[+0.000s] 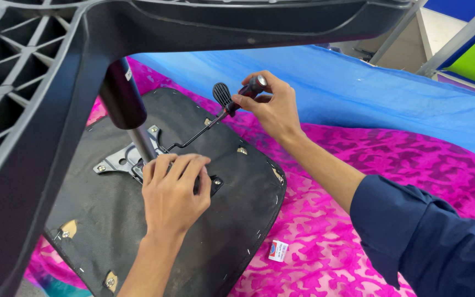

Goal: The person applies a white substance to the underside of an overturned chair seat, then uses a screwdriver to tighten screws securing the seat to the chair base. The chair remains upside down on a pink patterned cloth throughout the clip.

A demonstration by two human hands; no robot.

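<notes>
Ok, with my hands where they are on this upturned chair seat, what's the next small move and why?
Probably keep the left hand pressing the metal mounting plate flat against the seat underside and turn the screwdriver in the right hand. Its shaft seems angled toward the plate, though the tip is hidden, so confirm it sits in a screw first.

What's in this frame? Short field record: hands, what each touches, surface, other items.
left hand: palm down on the metal mounting plate under the upturned chair seat
right hand: gripping a screwdriver handle, beside the black lever paddle
gas cylinder: rises from the plate to the chair base, close to the camera
surface: pink patterned cloth, blue sheet behind
other: small packet on the cloth
</notes>
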